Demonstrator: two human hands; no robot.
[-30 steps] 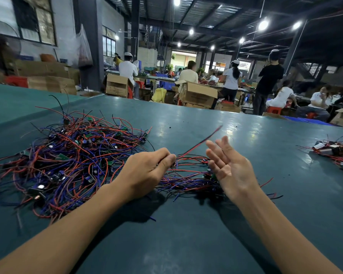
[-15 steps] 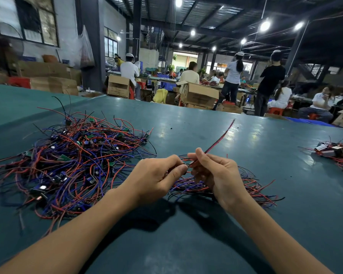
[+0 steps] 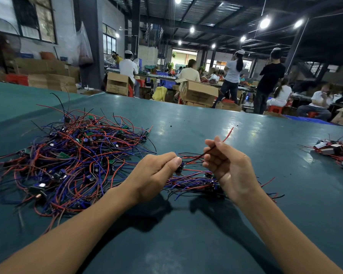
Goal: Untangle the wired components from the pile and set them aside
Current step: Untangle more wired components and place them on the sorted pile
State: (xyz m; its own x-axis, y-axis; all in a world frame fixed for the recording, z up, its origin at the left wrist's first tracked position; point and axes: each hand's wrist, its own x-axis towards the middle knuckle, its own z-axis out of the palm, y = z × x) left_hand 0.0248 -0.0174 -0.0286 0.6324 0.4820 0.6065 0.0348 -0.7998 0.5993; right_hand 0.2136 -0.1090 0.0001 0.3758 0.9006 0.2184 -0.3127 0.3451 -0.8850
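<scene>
A big tangled pile of red, blue and black wired components lies on the left of the green table. A smaller, flatter bunch of sorted wires lies between my hands. My left hand pinches a small dark component by thumb and fingers. From it a red and black wire pair runs up to the right through my right hand, whose curled fingers hold the wire. The wire's red tip sticks out above that hand.
At the table's right edge lies another small heap of wired parts with white blocks. Beyond the table's far edge stand cardboard boxes and several people at work benches.
My right hand went from open beside the bunch to gripping the wire, then slid right along it, away from the left hand. The left hand kept its pinch on the component.
</scene>
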